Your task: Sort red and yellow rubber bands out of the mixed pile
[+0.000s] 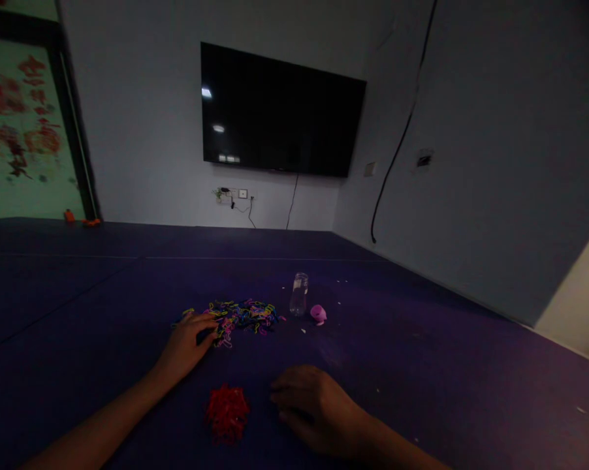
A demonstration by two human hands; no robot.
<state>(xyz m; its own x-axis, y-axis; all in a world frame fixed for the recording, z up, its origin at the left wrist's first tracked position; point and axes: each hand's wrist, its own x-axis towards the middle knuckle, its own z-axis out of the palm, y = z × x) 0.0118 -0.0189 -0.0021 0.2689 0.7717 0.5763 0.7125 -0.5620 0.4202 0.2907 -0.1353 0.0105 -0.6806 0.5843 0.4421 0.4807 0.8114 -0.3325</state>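
My left hand (189,343) reaches to the left end of a spread pile of multicoloured paper clips (248,314). Its fingers touch the pile, with a gap between thumb and fingers. To the right of a small heap of red clips (227,412), my right hand (318,408) rests low over the purple floor, fingers loosely curved and nothing visible in them. A clear bottle (299,297) stands upright beyond the multicoloured pile, on its right. Beside the bottle lies a pink cap (318,314).
Small white scraps (303,331) are scattered on the purple mat floor (422,365). At the back, a large black television (279,111) hangs on the wall. A dark cable (397,153) runs down the right wall. Orange objects (91,222) lie by the door at the left.
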